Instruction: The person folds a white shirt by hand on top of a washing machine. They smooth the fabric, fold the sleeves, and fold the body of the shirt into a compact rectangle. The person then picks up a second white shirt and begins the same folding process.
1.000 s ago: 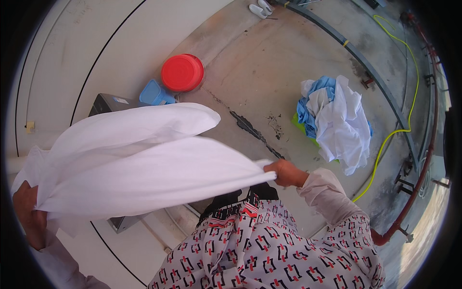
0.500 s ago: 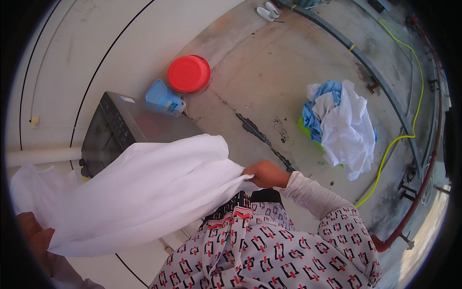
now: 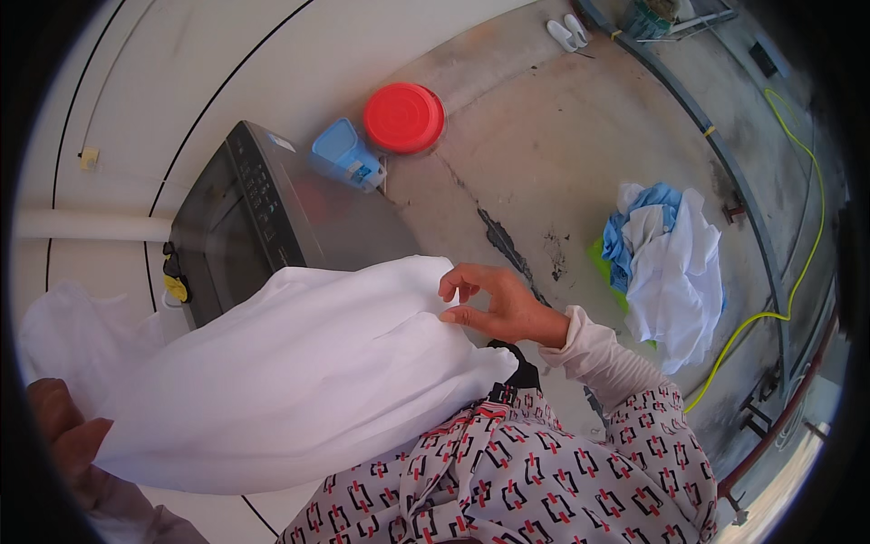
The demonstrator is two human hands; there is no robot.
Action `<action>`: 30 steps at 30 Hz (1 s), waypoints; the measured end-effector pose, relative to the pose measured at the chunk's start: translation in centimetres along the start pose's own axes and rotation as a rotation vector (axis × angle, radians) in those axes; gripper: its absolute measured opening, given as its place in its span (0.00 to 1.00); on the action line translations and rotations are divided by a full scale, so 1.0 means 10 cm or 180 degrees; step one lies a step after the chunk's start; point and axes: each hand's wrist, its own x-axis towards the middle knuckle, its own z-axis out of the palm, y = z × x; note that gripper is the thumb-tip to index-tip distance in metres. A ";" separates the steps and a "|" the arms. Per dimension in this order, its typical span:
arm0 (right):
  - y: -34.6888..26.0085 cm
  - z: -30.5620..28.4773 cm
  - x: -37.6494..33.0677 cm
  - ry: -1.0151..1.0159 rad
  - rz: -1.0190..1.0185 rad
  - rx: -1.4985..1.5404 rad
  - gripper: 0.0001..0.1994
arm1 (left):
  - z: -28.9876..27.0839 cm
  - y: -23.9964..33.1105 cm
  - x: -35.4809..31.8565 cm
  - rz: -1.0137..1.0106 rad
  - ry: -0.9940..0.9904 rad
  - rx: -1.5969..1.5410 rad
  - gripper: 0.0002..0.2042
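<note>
A large white cloth (image 3: pixel 281 381) stretches across in front of my body, its exact kind not clear. At the lower left my left hand (image 3: pixel 68 435) is closed on one end of it, and more white fabric hangs beyond that hand. My right hand (image 3: pixel 503 308) is at the cloth's other end, with thumb and index finger apart in a C shape. Its fingertips are at the upper edge of the fabric, touching or very close to it. A loose corner of the cloth droops below this hand, near my waist.
Behind the cloth stands a dark grey washing machine (image 3: pixel 272 218). A blue bin (image 3: pixel 340 150) and a red basin (image 3: pixel 403 118) are beside it. To the right, a green basket (image 3: pixel 600 263) bears heaped white and blue laundry (image 3: pixel 675 272). A yellow hose (image 3: pixel 734 340) runs along the floor.
My right hand has let go of the cloth's corner and opened, moving up along its edge. The left hand keeps its hold. The view has shifted, so surroundings appear farther right.
</note>
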 end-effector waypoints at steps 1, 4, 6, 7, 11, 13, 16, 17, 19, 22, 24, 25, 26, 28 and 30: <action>0.00 0.18 0.12 0.0087 -0.0420 -0.0039 0.29 | -0.10 0.22 -0.05 -0.0242 -0.0098 0.0054 0.19; 0.06 0.17 0.47 0.0072 -0.0559 0.0230 0.31 | 0.05 0.09 0.00 -0.0076 0.0139 -0.0231 0.20; 0.44 0.27 0.81 -0.0084 -0.1210 -0.0673 0.27 | -0.02 0.08 0.00 0.0345 0.0115 0.0052 0.16; 0.60 0.26 0.88 -0.0492 -0.1002 -0.0958 0.25 | -0.02 0.07 -0.01 0.0367 0.0095 0.0148 0.15; 0.52 -0.21 1.01 -0.0363 -0.0957 -0.1390 0.09 | -0.01 0.21 -0.21 -0.0246 -0.0005 0.0499 0.18; 0.39 -0.69 0.91 0.0373 -0.0676 -0.0887 0.10 | 0.08 0.28 -0.26 -0.0661 0.0085 0.0597 0.19; 0.13 -1.22 0.60 0.2251 -0.1231 -0.2062 0.11 | 0.44 0.31 -0.19 -0.1334 0.0663 0.0565 0.18; 0.03 -1.20 0.57 0.2084 -0.1177 -0.2463 0.12 | 0.47 0.28 -0.16 -0.1457 0.0655 0.0513 0.17; -0.11 -0.99 0.37 0.1734 -0.1103 -0.3225 0.16 | 0.43 0.17 -0.06 -0.1611 0.0388 0.0373 0.15; -0.13 -0.41 0.06 0.1334 -0.1144 -0.2327 0.18 | 0.52 -0.14 0.21 -0.1345 0.0280 0.0142 0.13; -0.47 0.04 0.07 0.0650 -0.1380 -0.1638 0.25 | 0.58 -0.20 0.38 -0.1106 0.0368 0.0064 0.12; -0.57 0.20 0.17 0.0707 -0.1617 -0.1560 0.34 | 0.59 -0.20 0.44 -0.1002 0.0393 0.0039 0.12; -0.73 0.27 0.31 0.0855 -0.1768 -0.1647 0.42 | 0.59 -0.19 0.50 -0.0891 0.0436 0.0015 0.12; -1.01 0.37 0.61 0.1098 -0.2085 -0.1439 0.49 | 0.58 -0.11 0.67 -0.0810 0.0277 0.0045 0.12; -1.15 0.36 0.89 0.1028 -0.2091 -0.1429 0.49 | 0.54 -0.10 0.82 -0.0547 0.0142 0.0109 0.12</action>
